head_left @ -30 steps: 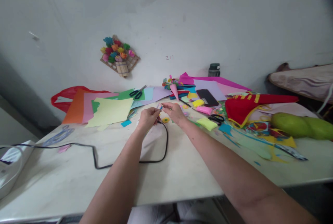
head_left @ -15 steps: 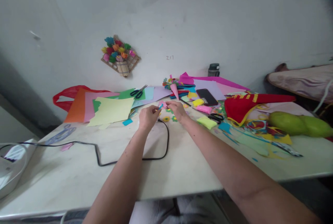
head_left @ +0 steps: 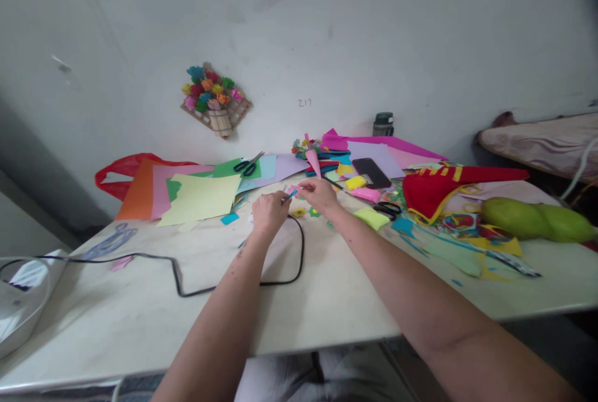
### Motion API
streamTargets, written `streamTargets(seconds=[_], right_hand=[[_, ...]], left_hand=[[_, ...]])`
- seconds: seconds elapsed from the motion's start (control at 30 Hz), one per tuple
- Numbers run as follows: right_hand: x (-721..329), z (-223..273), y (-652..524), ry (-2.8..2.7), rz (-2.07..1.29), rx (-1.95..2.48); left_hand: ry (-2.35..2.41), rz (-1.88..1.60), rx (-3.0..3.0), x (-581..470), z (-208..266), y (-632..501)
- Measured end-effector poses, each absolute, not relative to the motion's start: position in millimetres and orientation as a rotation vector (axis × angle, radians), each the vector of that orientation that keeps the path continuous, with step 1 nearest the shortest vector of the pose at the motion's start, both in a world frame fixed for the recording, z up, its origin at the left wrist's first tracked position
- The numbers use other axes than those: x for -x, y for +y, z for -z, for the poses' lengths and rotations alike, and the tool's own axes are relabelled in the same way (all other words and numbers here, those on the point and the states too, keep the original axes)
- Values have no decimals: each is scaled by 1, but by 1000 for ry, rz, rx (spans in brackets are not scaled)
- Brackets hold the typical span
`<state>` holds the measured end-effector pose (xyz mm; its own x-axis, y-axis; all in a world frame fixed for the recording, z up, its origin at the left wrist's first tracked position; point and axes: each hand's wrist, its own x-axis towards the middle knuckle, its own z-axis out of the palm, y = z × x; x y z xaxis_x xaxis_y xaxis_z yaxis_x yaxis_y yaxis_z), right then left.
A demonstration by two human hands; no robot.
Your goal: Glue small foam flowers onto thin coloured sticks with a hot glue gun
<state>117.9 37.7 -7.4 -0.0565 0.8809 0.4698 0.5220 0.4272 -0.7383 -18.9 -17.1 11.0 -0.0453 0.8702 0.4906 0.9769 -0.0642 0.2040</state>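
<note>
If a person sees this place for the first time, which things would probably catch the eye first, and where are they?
Probably the bunch of many-coloured flowers first, hanging on the grey wall left of centre. Next may come the bright red piece with yellow trim, on the right of the table, near a large green object. In the middle, the left hand holds a small blue piece close to the right hand.

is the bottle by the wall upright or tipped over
Upright: the bottle stands with its dark lid on top; the magenta paper hides its base.
</note>
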Motion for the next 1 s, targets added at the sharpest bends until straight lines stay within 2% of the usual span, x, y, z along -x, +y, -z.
streamTargets(seconds=[0.43, 1.0], right_hand=[[-117, 4, 29, -1828, -270, 1323], [-117, 6, 33, -1786, -329, 1298]], left_hand=[[-1961, 597, 2002, 14, -13, -21], [-1962, 583, 1997, 14, -11, -20]])
